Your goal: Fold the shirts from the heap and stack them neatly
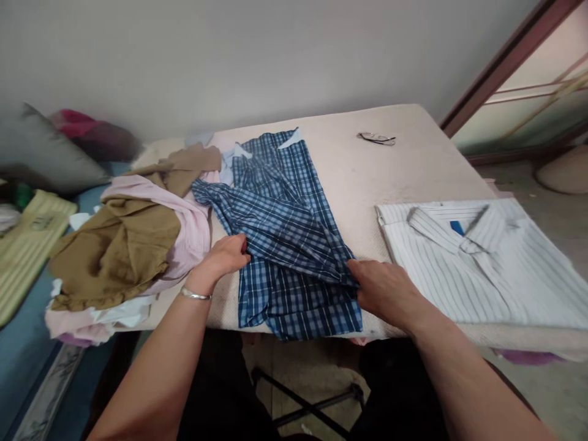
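Observation:
A blue plaid shirt (294, 220) lies partly folded across the cloth-covered table in front of me, with one part laid diagonally over the rest. My left hand (229, 254), with a silver bracelet at the wrist, is closed on the shirt's left edge. On the opposite side, my right hand (383, 291) pinches a gathered corner of the same shirt near its right edge. White patches show at the shirt's far end. Fabric hides some of my fingertips.
A striped white shirt (478, 263) lies folded at the right. Eyeglasses (376, 138) rest on the table (340, 147) toward the back. At the left is a heap with a brown garment (124, 251) and pink cloth (197, 226). A grey pillow (50, 153) stands beyond it.

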A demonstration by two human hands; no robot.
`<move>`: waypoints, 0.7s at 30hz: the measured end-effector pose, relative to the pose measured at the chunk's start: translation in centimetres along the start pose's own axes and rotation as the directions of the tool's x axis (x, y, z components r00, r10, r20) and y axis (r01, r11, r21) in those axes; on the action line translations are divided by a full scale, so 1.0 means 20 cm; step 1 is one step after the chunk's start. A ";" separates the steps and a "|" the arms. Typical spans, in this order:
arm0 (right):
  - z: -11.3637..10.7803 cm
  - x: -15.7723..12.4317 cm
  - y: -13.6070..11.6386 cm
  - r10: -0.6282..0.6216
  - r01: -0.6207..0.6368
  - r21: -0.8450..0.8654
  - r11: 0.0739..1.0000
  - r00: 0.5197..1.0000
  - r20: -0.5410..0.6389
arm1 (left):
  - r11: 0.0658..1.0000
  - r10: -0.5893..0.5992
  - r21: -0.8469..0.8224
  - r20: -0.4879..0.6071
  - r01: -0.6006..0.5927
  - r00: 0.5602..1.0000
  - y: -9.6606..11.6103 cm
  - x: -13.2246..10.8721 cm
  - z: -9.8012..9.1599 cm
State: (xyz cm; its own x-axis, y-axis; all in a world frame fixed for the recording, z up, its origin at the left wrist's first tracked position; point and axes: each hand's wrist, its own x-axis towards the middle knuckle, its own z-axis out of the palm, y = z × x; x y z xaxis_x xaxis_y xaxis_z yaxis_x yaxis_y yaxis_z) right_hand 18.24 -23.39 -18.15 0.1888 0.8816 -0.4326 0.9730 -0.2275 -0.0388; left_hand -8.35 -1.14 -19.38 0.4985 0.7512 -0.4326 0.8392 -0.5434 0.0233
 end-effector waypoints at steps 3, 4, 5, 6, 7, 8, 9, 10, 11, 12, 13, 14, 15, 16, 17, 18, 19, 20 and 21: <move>0.00 0.00 0.01 0.023 -0.022 -0.025 0.999 0.998 0.057 | 1.000 0.013 0.006 0.001 -0.013 1.000 -0.01 0.02 0.01; 0.00 0.00 0.02 0.017 -0.016 -0.006 1.000 0.998 0.063 | 1.000 0.017 0.005 0.006 -0.017 1.000 -0.02 0.03 0.01; -0.01 0.00 0.04 0.018 -0.020 0.023 1.000 0.998 0.067 | 1.000 0.021 0.003 0.013 -0.021 1.000 -0.02 0.03 0.02; -0.02 -0.01 0.06 0.033 -0.037 0.055 0.998 0.997 0.076 | 1.000 0.023 0.000 0.019 -0.023 1.000 -0.03 0.03 0.03; -0.03 -0.02 0.09 0.052 -0.060 0.088 0.994 0.995 0.087 | 1.000 0.025 -0.003 0.023 -0.025 0.999 -0.03 0.03 0.03; -0.04 -0.03 0.12 0.065 -0.078 0.129 0.989 0.992 0.104 | 1.000 0.027 -0.004 0.023 -0.027 0.999 -0.04 0.03 0.04; -0.06 -0.05 0.16 0.068 -0.090 0.179 0.980 0.990 0.125 | 1.000 0.030 -0.005 0.019 -0.030 0.999 -0.04 0.02 0.04; -0.07 -0.06 0.18 0.061 -0.095 0.238 0.967 0.987 0.147 | 1.000 0.028 -0.001 0.005 -0.028 1.000 -0.04 0.01 0.04; -0.08 -0.07 0.20 0.038 -0.085 0.300 0.950 0.987 0.158 | 1.000 0.018 0.003 -0.021 -0.018 1.000 -0.04 0.00 0.03; -0.09 -0.08 0.21 0.021 -0.074 0.353 0.933 0.988 0.153 | 1.000 0.003 -0.001 -0.066 -0.003 0.998 -0.03 0.00 0.01; -0.09 -0.08 0.22 0.026 -0.073 0.382 0.921 0.992 0.127 | 1.000 -0.010 -0.019 -0.129 0.008 0.992 -0.02 0.02 -0.01; -0.09 -0.08 0.21 0.057 -0.084 0.381 0.921 0.995 0.083 | 0.999 -0.017 -0.053 -0.204 0.006 0.979 0.01 0.05 -0.05; -0.08 -0.07 0.20 0.101 -0.105 0.356 0.929 0.994 0.028 | 0.995 -0.015 -0.100 -0.284 -0.014 0.959 0.05 0.10 -0.10; -0.07 -0.05 0.18 0.141 -0.127 0.324 0.938 0.990 -0.020 | 0.986 -0.007 -0.157 -0.360 -0.053 0.933 0.10 0.17 -0.16; -0.06 -0.03 0.15 0.168 -0.145 0.292 0.945 0.984 -0.053 | 0.967 -0.003 -0.231 -0.420 -0.104 0.907 0.16 0.26 -0.22; -0.04 -0.01 0.13 0.183 -0.158 0.267 0.950 0.981 -0.071 | 0.940 -0.007 -0.305 -0.466 -0.154 0.885 0.23 0.37 -0.29; -0.03 0.00 0.11 0.184 -0.160 0.250 0.955 0.980 -0.073 | 0.902 -0.028 -0.388 -0.489 -0.189 0.872 0.30 0.49 -0.36; -0.02 0.01 0.09 0.175 -0.155 0.239 0.959 0.982 -0.067 | 0.852 -0.073 -0.483 -0.490 -0.201 0.868 0.38 0.61 -0.42; 0.00 0.02 0.08 0.163 -0.145 0.229 0.962 0.985 -0.062 | 0.824 -0.101 -0.528 -0.494 -0.205 0.864 0.45 0.74 -0.48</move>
State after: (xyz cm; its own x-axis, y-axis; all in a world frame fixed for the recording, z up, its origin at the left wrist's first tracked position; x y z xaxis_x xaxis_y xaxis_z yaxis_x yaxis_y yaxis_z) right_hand 19.81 -23.31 -18.34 0.3529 0.8566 -0.3764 0.8787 -0.4417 -0.1813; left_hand 8.63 8.79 -16.91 0.4534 0.8886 0.0688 0.7041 -0.4045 0.5836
